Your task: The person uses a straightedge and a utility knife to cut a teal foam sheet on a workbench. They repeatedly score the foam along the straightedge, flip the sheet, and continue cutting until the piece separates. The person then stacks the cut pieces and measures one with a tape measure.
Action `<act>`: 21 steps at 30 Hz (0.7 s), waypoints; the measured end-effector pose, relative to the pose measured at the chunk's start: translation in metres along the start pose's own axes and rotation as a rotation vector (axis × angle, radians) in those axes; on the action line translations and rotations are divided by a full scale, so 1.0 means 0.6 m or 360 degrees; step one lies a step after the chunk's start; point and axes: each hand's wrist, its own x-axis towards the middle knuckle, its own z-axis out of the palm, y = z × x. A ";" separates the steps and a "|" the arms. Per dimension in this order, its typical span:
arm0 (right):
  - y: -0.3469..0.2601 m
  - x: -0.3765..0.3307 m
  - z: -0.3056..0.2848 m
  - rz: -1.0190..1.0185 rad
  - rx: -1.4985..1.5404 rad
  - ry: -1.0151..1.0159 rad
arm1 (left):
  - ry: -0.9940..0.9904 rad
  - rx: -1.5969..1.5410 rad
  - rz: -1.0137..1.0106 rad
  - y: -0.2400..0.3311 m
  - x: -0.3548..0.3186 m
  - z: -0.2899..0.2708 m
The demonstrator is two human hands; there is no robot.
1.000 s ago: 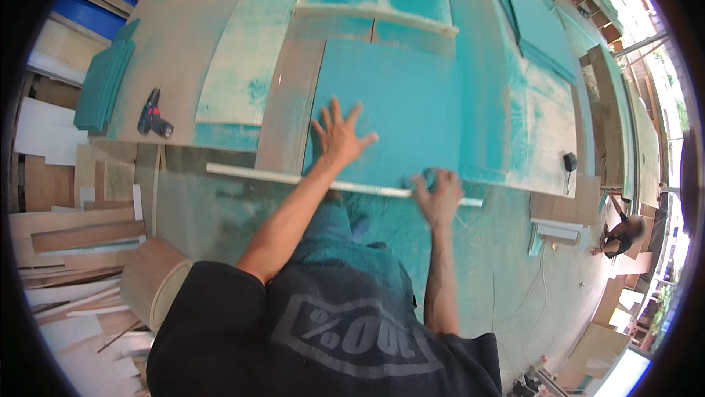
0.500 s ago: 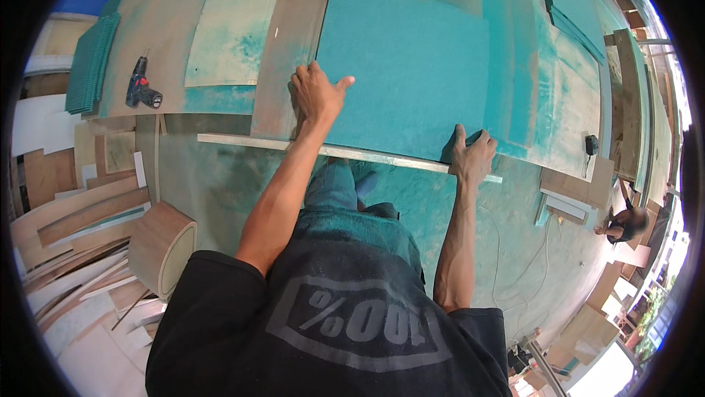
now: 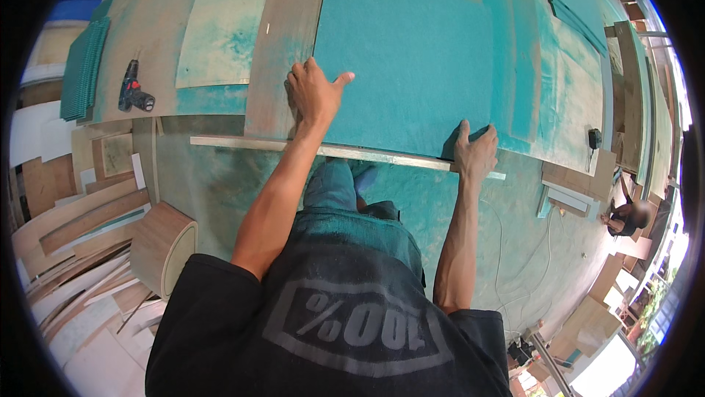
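Teal board [image 3: 407, 59] lies flat on the table [image 3: 147, 44], and both hands rest on it. Left hand [image 3: 314, 94] presses on the board's left edge, fingers curled over that edge, thumb stretched right across the teal face; the grip clasps the edge. Right hand [image 3: 475, 153] hooks the near right corner, fingers wrapped over the near edge, grasping the board there. A pale wooden strip [image 3: 242, 144] runs left to right just beneath the near edge, passing under both wrists. Beside the left hand a bare brown panel [image 3: 283, 37] lies against the board. Far left on the table sits a cordless drill [image 3: 134, 91], well apart from the hands. Near left, on the floor, lie stacked offcuts [image 3: 66, 221] and a round wooden drum [image 3: 163, 246].
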 end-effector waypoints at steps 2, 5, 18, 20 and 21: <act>0.001 -0.002 0.002 0.0015 -0.0010 0.0007 | 0.0030 -0.0063 -0.0004 0.002 -0.004 0.003; -0.002 -0.002 0.004 0.0015 0.0000 0.0003 | 0.0069 -0.0023 -0.0009 -0.005 -0.008 0.003; 0.000 -0.004 -0.003 -0.0074 0.0078 0.0019 | -0.0054 0.0111 -0.0051 -0.020 -0.022 -0.010; -0.003 -0.001 -0.006 -0.0054 0.0070 -0.0018 | -0.0079 0.0118 -0.0003 -0.023 -0.017 -0.015; -0.005 -0.001 -0.009 -0.0044 0.0068 -0.0040 | -0.0126 0.0133 -0.0016 -0.019 -0.012 -0.020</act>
